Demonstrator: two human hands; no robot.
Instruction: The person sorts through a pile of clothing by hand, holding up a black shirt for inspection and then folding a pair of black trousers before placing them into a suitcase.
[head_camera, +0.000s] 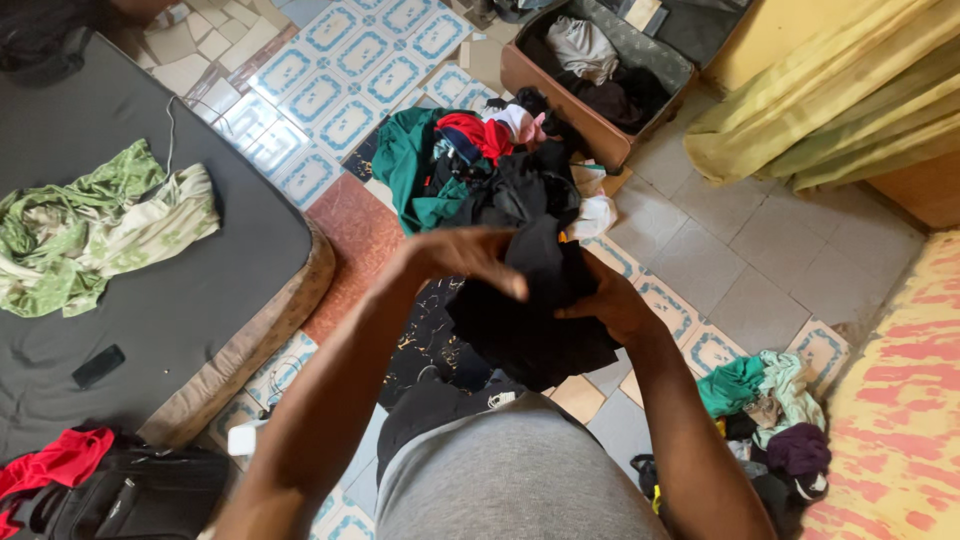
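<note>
Soft, light black garment (525, 320), limp and floppy; gripped by left hand (460, 255) and right hand (615, 305) at upper edges.

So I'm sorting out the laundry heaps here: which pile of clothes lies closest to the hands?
The big central pile, dark clothes with green and red pieces, just beyond the black garment both hands hold. The small green pile lies off right; the green cloth rests on the mattress.

Black garment (525, 320); green-white patterned cloth (90, 225); grey mattress (200, 300); blue-white patterned floor tiles (350, 70).
</note>
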